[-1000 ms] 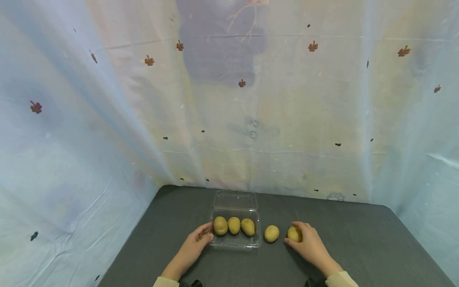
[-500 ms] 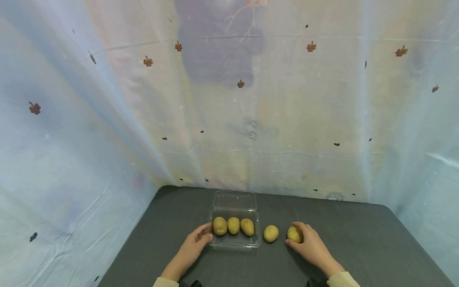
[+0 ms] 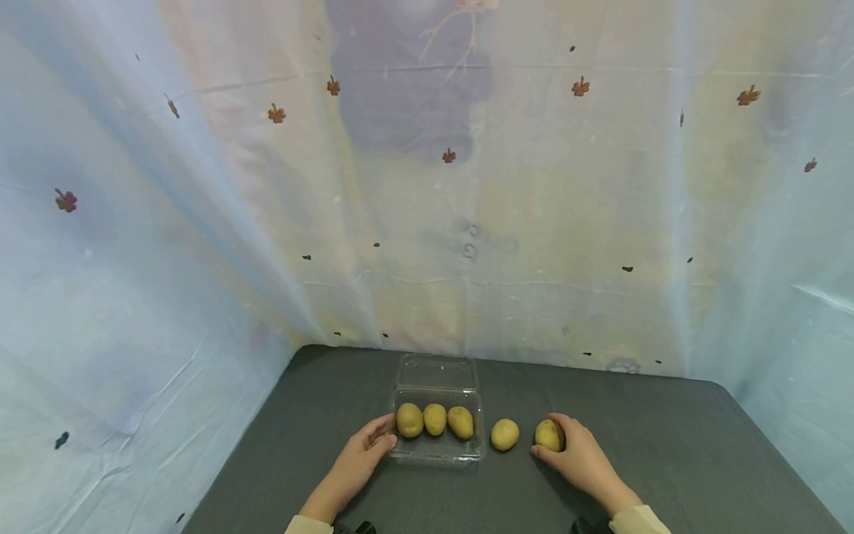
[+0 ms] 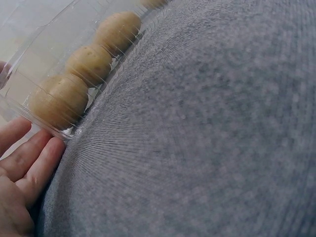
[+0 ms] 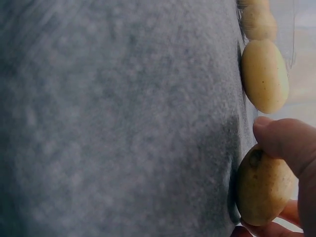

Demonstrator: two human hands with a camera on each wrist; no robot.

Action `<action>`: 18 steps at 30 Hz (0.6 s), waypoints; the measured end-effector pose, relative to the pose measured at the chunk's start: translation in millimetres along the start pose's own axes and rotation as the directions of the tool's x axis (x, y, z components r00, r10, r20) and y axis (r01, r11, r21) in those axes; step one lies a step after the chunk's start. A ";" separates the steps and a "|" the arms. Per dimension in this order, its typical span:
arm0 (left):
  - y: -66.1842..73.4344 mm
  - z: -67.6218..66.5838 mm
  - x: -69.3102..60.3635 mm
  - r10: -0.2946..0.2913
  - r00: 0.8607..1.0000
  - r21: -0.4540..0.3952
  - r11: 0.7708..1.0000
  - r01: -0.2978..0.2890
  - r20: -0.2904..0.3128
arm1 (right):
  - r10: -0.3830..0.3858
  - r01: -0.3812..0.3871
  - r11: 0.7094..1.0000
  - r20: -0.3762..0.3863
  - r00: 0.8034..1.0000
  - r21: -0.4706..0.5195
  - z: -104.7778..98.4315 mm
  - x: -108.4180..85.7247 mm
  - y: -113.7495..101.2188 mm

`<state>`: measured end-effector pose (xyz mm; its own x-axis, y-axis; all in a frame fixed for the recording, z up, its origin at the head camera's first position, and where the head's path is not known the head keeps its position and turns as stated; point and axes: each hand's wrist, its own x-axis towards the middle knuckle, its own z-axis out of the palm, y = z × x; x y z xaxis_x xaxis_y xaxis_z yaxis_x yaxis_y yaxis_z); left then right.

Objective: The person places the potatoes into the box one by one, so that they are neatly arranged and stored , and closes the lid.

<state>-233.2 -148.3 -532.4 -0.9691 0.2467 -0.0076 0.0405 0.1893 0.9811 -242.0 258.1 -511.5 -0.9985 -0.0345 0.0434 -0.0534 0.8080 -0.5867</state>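
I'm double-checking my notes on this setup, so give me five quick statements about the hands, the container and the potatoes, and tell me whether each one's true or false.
1. The clear container has three potatoes in it. True.
2. The container's lid is closed. False: the lid is open, on the far side.
3. The right hand is holding a potato. True.
4. The left hand is holding a potato. False: the left hand is touching the container's left side.
5. Between the container and the right hand, a loose potato lies on the table. True.
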 end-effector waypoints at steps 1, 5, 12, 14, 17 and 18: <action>-0.6 0.1 0.1 0.001 1.000 0.002 1.000 -0.001 -0.001 | 0.002 -0.002 1.000 0.001 1.000 0.001 -0.1 -0.5 -0.3; -2.1 0.1 0.4 -0.003 1.000 0.009 1.000 0.003 0.001 | 0.012 -0.012 1.000 0.006 1.000 0.002 -0.9 -2.3 -1.1; -0.1 -0.1 0.0 -0.002 1.000 0.009 1.000 0.002 0.009 | 0.018 -0.018 1.000 -0.019 1.000 -0.008 -4.4 -4.3 -2.1; 0.1 -0.3 0.2 -0.004 1.000 0.013 1.000 0.004 0.005 | 0.012 -0.013 1.000 -0.030 0.999 -0.006 -4.5 -3.7 -2.0; -0.2 -0.7 0.7 -0.005 1.000 0.018 1.000 0.005 -0.001 | 0.011 -0.011 1.000 -0.053 0.999 0.001 -4.2 -2.9 -2.7; -0.5 -0.9 0.9 -0.007 1.000 0.020 1.000 0.007 -0.002 | 0.011 -0.011 1.000 -0.060 0.998 0.003 -3.9 -2.7 -2.9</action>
<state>-234.3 -149.0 -532.7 -0.9698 0.2433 -0.0139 0.0388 0.2103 0.9769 -239.1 258.1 -506.7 -0.9963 0.0099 0.0855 -0.0426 0.8063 -0.5899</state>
